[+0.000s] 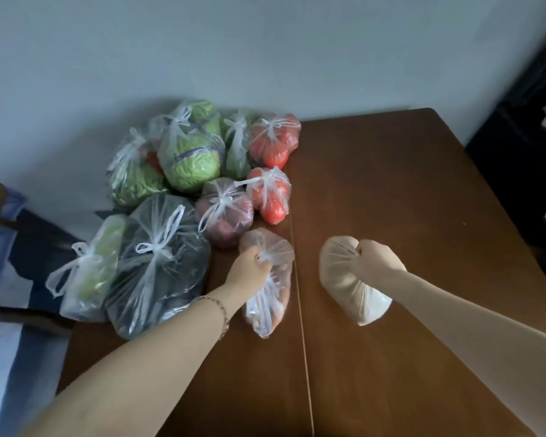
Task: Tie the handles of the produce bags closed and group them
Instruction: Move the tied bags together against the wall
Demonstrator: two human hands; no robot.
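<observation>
Fingers (260,263) clenched over hidden necks: left hand (249,269) orange-filled bag (270,299), right hand (375,260) pale bag (341,279)

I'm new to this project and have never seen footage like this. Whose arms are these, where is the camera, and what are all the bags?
There is no machine here. These are a person's two bare arms, filmed by one wide-angle camera worn on their head and looking forward and down. That is why the arms come in from the bottom edge.

The brown table carries a cluster of clear plastic bags at its far left, with their handles already knotted. Among them are a cabbage bag, a tomato bag and a large dark bag.

Nearer, the left hand grips the gathered top of an orange-filled bag right beside the cluster. The right hand grips the bunched neck of a whitish bag, which lies apart on the right half of the table.
</observation>
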